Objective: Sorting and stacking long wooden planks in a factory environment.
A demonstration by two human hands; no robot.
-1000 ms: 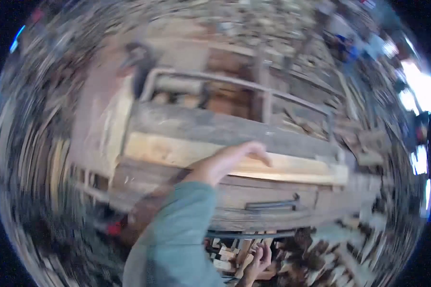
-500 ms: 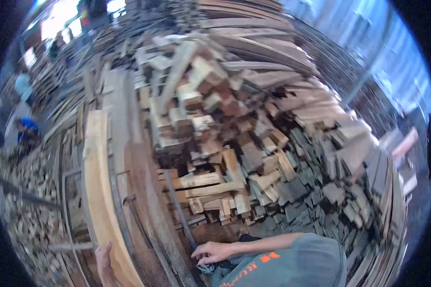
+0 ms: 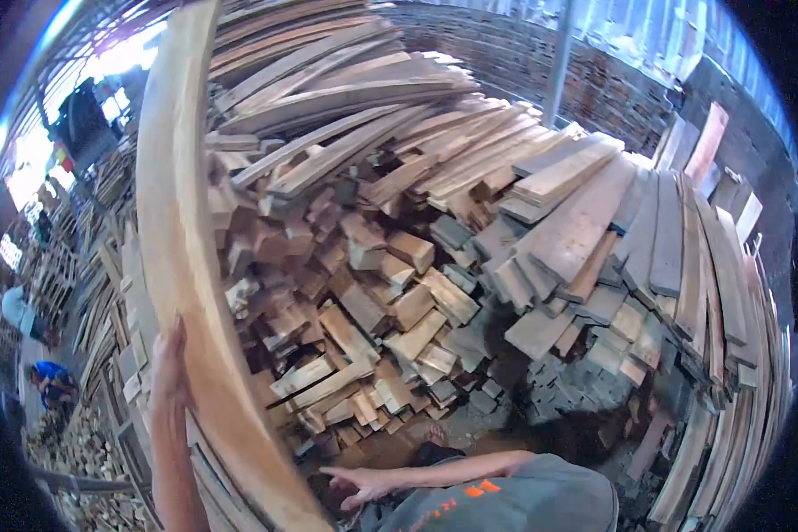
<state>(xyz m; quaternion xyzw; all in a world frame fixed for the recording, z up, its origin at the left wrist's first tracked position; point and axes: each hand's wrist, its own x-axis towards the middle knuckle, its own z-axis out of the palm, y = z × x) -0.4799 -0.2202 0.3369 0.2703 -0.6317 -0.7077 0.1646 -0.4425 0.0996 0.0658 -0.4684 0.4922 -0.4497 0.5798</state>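
A long pale wooden plank [image 3: 182, 230] rises steeply from the bottom middle to the top left of the view. My left hand [image 3: 168, 363] lies against its left edge about a third of the way up and grips it, the forearm running down to the lower edge. My right hand [image 3: 359, 483] hovers just right of the plank's lower end, fingers spread, holding nothing. Its grey sleeve with orange marks [image 3: 505, 496] fills the bottom right.
A big heap of short wood offcuts [image 3: 390, 301] lies straight ahead, with long boards [image 3: 585, 213] stacked on and beside it. Boards lean at the right [image 3: 727, 293]. A brick wall [image 3: 594, 97] stands behind. A person in blue [image 3: 51, 381] crouches at the far left.
The view has swung from a workbench to the wood heap. The plank now stands much steeper and higher, with my left hand further up its edge. My right hand stays low beside it.
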